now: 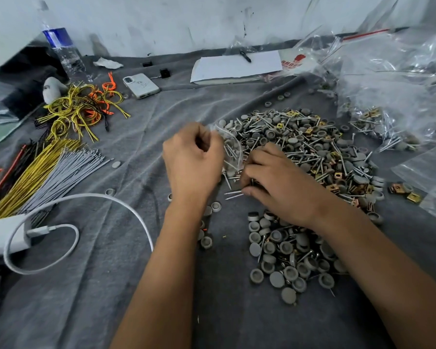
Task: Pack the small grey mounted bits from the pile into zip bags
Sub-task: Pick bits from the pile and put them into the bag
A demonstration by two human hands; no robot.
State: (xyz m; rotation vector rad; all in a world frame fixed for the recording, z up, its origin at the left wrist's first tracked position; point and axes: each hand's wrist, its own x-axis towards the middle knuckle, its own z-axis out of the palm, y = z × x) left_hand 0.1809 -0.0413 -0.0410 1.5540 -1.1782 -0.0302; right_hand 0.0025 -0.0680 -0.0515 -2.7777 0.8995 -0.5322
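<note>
Holding a small clear plastic zip bag (230,147) by its far edge, the left hand (193,159) has its fingers curled round the film, the bag hanging open toward the right and already showing a few pins and grey pieces inside. Just right of it lies the big pile of small grey round mounted bits, steel pins and brass square clips (310,149), spread over the grey cloth (111,285) at mid-right; a second, nearer heap of grey round bits (285,250) sits partly under the right forearm. The right hand (275,182) rests palm-down at the pile's near-left edge, fingers bent over a few loose pins (233,193); whether it actually grips any cannot be told. To do this step well, the bag's mouth probably needs holding wide and close to the pile, so each pinch drops in without snagging pin points on the film. Farther right, larger clear bags (393,81) lie heaped, one holding sorted parts. At left lie yellow, grey and orange cable ties (43,170), a white charger cable (86,197) and a white phone (141,85).
</note>
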